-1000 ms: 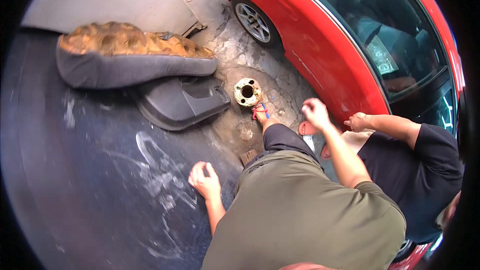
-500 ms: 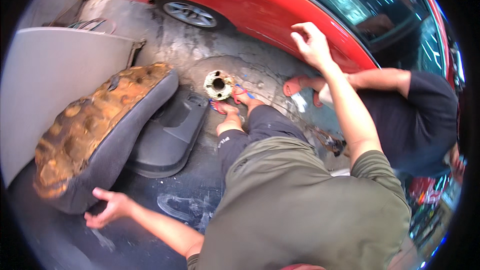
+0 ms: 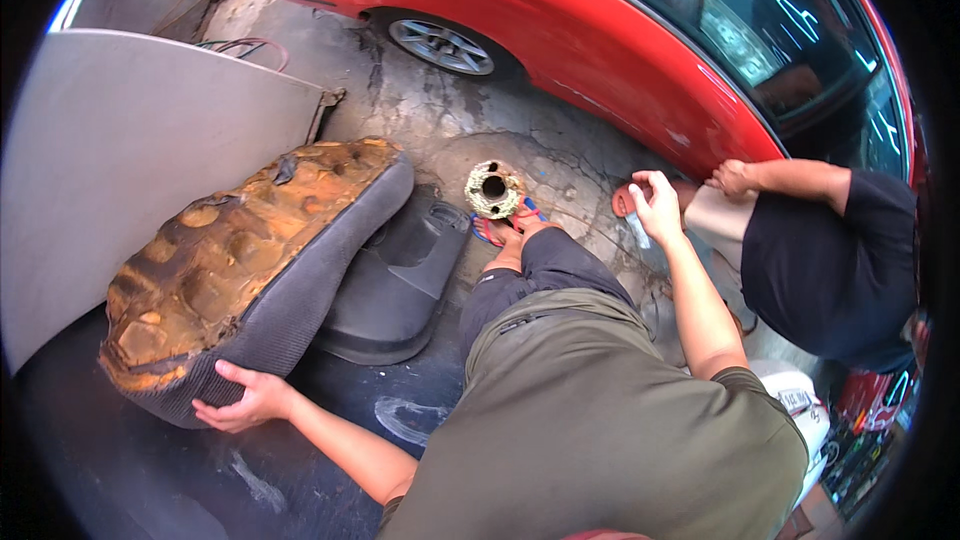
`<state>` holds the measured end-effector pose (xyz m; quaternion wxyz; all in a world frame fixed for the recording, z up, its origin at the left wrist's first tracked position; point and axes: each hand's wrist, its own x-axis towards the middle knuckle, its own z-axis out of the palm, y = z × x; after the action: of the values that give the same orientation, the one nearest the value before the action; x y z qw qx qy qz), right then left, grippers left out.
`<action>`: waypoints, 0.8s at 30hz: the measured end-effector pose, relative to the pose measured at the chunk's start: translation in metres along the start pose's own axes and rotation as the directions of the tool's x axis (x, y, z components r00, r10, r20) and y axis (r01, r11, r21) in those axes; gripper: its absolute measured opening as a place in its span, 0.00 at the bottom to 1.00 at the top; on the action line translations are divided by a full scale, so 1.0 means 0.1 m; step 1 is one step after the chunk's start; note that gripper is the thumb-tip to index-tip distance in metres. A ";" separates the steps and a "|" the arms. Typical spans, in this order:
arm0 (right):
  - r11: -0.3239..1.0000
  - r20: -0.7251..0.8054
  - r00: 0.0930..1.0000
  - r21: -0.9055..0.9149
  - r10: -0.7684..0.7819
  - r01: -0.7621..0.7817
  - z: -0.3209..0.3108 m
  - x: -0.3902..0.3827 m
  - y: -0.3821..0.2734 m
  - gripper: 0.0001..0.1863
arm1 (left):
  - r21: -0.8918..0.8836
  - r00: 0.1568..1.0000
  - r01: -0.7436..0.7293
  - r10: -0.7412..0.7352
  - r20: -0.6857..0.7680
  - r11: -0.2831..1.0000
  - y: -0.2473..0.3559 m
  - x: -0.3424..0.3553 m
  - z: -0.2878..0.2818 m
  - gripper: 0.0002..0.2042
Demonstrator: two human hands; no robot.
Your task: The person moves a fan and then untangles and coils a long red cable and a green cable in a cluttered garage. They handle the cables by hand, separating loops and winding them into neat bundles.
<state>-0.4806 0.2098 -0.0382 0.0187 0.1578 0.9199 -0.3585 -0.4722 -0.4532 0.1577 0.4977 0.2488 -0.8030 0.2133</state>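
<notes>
A car seat cushion (image 3: 240, 240) lies on its side at the left, its worn orange-brown foam facing up and its ribbed dark grey fabric toward me. My left hand (image 3: 245, 400) rests against the fabric at the cushion's near end, thumb apart from the outstretched fingers; it is not closed round it. Out to the right, my right hand (image 3: 655, 208) is raised in the air with fingers slightly bent and apart, nothing visible in it. Under the cushion's right side sits a black moulded plastic panel (image 3: 385, 295).
A red car (image 3: 600, 50) stands along the far side. Beyond my sandalled feet is a round, rough pale piece with a central hole (image 3: 493, 187). A co-worker in dark clothes (image 3: 820, 240) is at the right. A large grey panel (image 3: 150, 130) leans at the left.
My left hand has come up against the cushion's near end. My right hand has lowered from beside the car. The co-worker's hand now shows near their knee, and the view has shifted.
</notes>
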 end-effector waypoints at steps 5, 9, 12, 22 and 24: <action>0.994 0.005 0.994 -0.023 0.107 -0.107 0.23 0.18 0.31 0.14 | 0.003 0.996 0.068 -0.068 0.052 0.998 0.11 0.07 0.04 0.36; 0.977 -0.078 0.974 0.007 0.212 -0.212 0.21 0.13 0.54 0.14 | -0.003 1.000 -0.015 0.015 0.022 1.000 0.40 0.27 0.04 0.35; 0.964 -0.175 0.949 0.013 0.263 -0.264 0.21 0.07 0.70 0.13 | -0.223 0.964 -0.254 0.228 -0.137 0.941 0.88 0.78 0.30 0.32; 0.967 -0.378 0.902 0.055 -0.211 0.249 -0.06 2.06 -1.00 0.10 | -0.282 0.892 -0.448 0.444 -0.082 0.848 2.20 3.25 2.68 0.35; 0.883 -0.472 0.774 -0.020 -0.422 0.469 -0.19 2.74 -1.58 0.09 | -0.185 0.882 -0.472 0.459 -0.108 0.862 2.21 3.87 3.15 0.37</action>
<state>-0.7875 0.1889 0.0384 -0.2947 0.0172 0.8893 -0.3492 -0.9728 -0.5381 0.3571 0.4785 -0.0117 -0.8416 0.2502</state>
